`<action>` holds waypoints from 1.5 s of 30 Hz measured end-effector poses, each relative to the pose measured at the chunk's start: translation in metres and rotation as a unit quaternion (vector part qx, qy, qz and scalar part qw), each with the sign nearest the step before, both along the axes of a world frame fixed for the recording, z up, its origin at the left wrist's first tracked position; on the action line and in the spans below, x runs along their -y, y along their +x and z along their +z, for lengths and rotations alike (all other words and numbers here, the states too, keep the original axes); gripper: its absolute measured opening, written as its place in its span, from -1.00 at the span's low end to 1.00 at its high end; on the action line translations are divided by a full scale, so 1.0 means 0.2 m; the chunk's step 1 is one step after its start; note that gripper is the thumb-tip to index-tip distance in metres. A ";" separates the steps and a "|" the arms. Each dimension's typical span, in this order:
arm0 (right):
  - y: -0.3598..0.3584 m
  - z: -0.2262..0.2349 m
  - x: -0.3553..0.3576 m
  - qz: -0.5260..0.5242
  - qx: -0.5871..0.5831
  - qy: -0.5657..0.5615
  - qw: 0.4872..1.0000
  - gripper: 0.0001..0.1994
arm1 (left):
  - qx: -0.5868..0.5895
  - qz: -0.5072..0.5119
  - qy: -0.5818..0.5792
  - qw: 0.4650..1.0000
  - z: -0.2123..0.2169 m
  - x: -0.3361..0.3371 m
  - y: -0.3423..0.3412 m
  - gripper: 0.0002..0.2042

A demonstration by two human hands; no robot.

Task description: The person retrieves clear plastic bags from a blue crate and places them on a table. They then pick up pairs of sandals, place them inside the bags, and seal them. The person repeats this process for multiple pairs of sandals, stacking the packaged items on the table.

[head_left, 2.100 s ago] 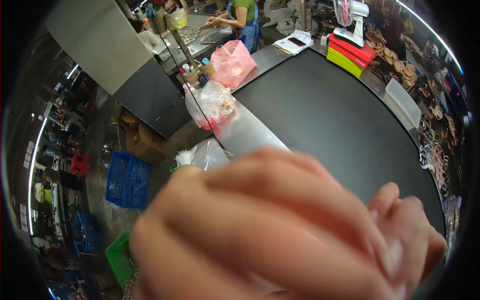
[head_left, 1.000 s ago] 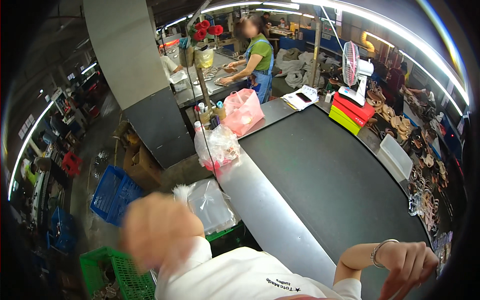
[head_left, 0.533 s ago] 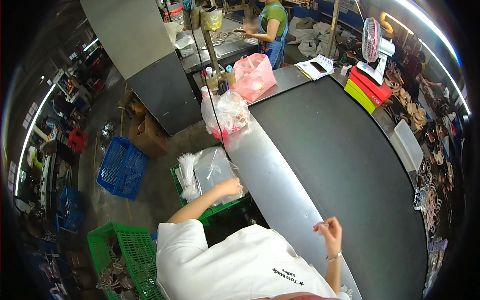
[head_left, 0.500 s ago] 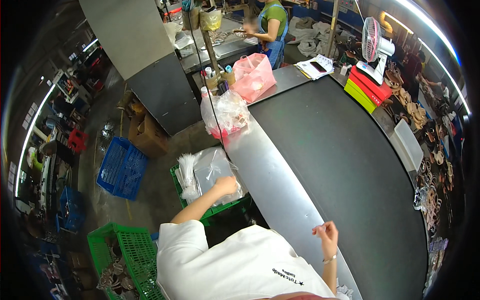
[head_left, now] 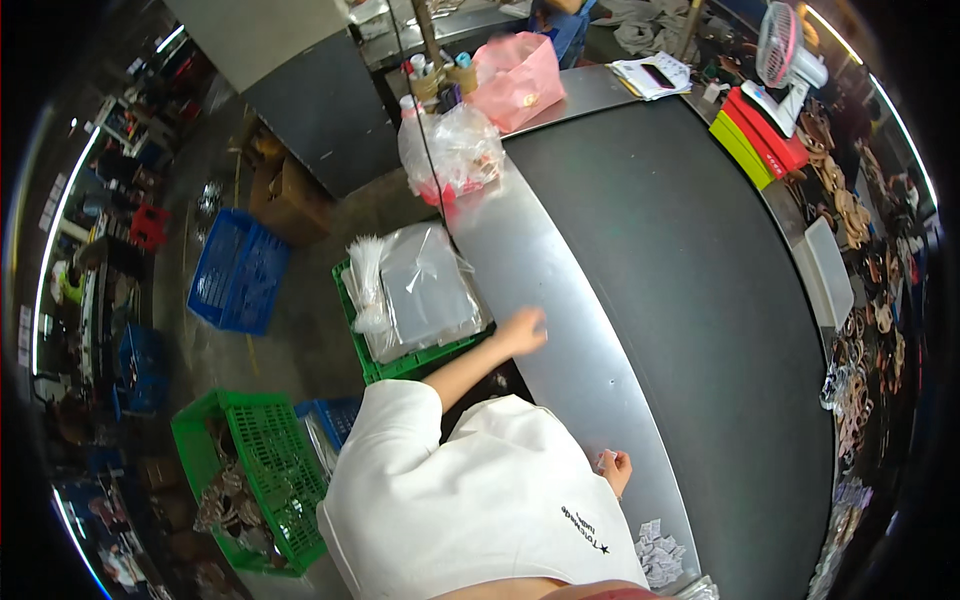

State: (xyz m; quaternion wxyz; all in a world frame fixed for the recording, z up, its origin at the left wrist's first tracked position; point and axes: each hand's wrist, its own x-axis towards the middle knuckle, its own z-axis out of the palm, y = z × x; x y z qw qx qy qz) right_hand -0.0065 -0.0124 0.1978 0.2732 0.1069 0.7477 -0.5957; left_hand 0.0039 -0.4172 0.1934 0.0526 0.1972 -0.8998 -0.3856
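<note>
My left hand (head_left: 523,331) is over the metal edge strip (head_left: 560,345) of the worktable, beside a stack of clear plastic bags (head_left: 430,295). Its fingers are smeared by motion, so I cannot tell whether they hold anything. Lower down and nearer my body, my right hand (head_left: 619,472) is closed in a pinch on a small white slip (head_left: 606,459). Close to that hand, on the metal, lies a pile of small white printed slips (head_left: 660,555). The bag stack rests on a green crate (head_left: 372,372), with a bundle of thin white strands (head_left: 368,285) along its left side.
A dark conveyor belt (head_left: 700,300) fills the right. At its far end are a pink bag (head_left: 517,85), a clear plastic bag (head_left: 455,150), papers with a phone (head_left: 652,76) and a fan (head_left: 790,55) by shoe boxes. Blue (head_left: 238,270) and green (head_left: 265,450) baskets stand on the floor.
My left hand has moved from the plastic bags rightward onto the metal strip. My right hand has drawn in toward my body, now with a white slip visible. The view has tilted downward.
</note>
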 end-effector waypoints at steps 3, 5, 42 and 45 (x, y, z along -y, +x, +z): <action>0.00 0.03 0.01 0.001 -0.009 0.015 1.000 -0.85 | -0.134 0.178 -0.109 0.969 0.30 0.44 -0.18 -0.59; -0.03 0.04 0.02 0.016 -0.020 0.023 0.999 -0.85 | -0.168 0.244 -0.162 0.941 0.42 0.74 -0.22 -0.58; 0.03 -0.34 0.16 -0.211 -0.106 0.760 0.605 -0.68 | 0.420 -0.150 -0.143 0.884 0.10 0.25 -0.17 0.38; 0.02 -0.32 0.16 -0.205 -0.092 0.754 0.617 -0.68 | 0.416 -0.148 -0.146 0.885 0.10 0.25 -0.16 0.38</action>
